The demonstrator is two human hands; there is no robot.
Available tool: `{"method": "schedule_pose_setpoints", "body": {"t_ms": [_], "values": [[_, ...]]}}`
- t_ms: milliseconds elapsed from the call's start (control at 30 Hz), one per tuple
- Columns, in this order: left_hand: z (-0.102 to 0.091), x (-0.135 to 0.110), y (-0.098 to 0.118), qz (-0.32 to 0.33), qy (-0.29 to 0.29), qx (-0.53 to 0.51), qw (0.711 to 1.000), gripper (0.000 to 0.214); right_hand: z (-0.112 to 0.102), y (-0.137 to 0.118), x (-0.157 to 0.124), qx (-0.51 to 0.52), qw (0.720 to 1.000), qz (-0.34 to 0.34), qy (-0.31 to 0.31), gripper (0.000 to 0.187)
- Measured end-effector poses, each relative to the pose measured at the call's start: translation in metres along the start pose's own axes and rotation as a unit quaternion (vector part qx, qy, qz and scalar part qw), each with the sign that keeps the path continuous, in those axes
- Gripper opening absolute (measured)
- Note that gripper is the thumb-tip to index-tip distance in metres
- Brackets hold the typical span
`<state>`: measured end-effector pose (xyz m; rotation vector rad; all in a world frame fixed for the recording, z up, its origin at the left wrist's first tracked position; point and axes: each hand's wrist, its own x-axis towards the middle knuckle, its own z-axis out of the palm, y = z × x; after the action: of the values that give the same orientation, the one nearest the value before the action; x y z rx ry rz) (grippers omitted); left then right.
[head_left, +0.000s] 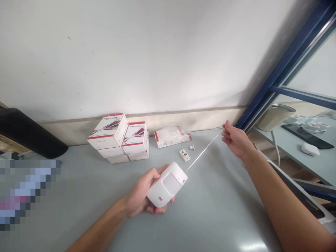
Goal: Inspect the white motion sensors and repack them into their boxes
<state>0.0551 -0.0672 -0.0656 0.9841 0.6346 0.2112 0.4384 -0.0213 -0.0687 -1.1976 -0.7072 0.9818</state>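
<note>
A white motion sensor (167, 184) with a rounded body and a frosted window lies in my left hand (143, 192), whose fingers wrap around its side and underside. From its upper right corner a thin metal antenna (203, 151) stretches out, fully drawn into a long line. My right hand (233, 138) pinches the far end of that antenna, close to the wall. Just beyond the sensor, a small white bracket (184, 155) and a smaller white mount piece (192, 147) rest on the table.
Stacked red-and-white boxes (115, 138) stand against the wall. Beside them lies a flattened box (170, 136) with clear plastic on it. A black cylindrical object (34, 133) is at the left. At the right are a blue frame (262, 101) and a second table (322, 159) with white parts.
</note>
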Motion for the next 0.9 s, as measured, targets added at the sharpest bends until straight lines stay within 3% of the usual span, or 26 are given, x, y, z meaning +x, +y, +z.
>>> {"method": "schedule_pose_setpoints", "body": {"t_ms": [233,433,900], "values": [[-0.002,0.001,-0.001,0.018,0.007,-0.042,0.999,0.048,0.001,-0.005,-0.002,0.065,0.997,0.023,-0.038,0.042],[-0.009,0.001,0.0,0.007,-0.035,-0.078,0.996,0.053,0.001,0.0,-0.003,0.085,0.991,0.06,-0.081,0.035],[-0.011,0.001,0.0,0.015,-0.053,-0.085,0.995,0.057,0.0,-0.003,-0.001,0.094,0.989,0.058,-0.096,0.039]]}}
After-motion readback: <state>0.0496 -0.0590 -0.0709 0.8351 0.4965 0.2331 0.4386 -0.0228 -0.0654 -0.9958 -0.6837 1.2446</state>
